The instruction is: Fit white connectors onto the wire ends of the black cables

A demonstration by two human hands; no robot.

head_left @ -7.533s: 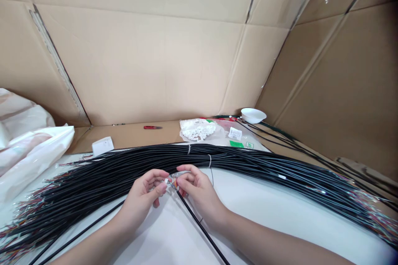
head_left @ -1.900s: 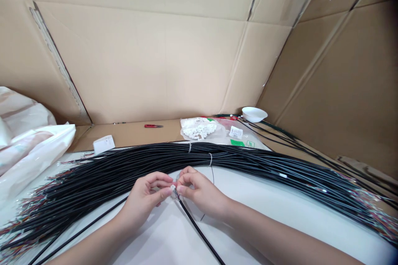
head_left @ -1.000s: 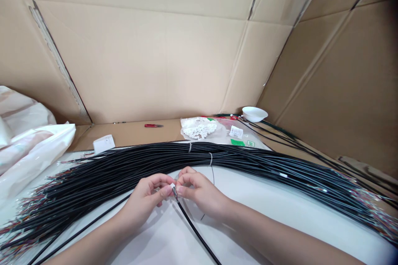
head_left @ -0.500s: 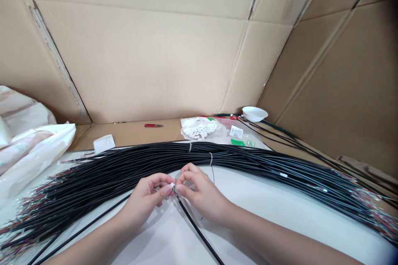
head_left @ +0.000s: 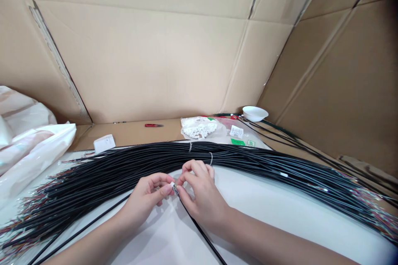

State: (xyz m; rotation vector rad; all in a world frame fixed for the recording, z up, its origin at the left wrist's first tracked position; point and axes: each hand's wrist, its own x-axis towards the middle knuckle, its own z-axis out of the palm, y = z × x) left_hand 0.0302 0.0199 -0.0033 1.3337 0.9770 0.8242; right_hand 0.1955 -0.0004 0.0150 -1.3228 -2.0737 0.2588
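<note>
My left hand [head_left: 151, 192] pinches a small white connector [head_left: 172, 184] between thumb and forefinger. Short thin wires [head_left: 175, 191] run from the connector into the end of a black cable [head_left: 207, 238], which trails down toward the front edge of the view. Close beside it, my right hand [head_left: 200, 194] has its thumb and forefinger closed at the wires. Its fingertips partly cover them, so which wire they grip is hidden. Just behind both hands lies a thick bundle of black cables [head_left: 161, 155], with bare coloured wires [head_left: 34, 211] fanning out at the left end.
A clear bag of white connectors [head_left: 200, 129] lies behind the bundle. Red-handled snips [head_left: 153, 125], a white bowl [head_left: 255, 113] and a white card [head_left: 104, 143] rest at the back. White plastic bags [head_left: 34, 149] stand left. Cardboard walls [head_left: 155, 58] close off the back and right.
My right hand has shifted slightly and turned, with its fingers rising a little and its thumb lower along the wires. My left hand keeps the connector in nearly the same place.
</note>
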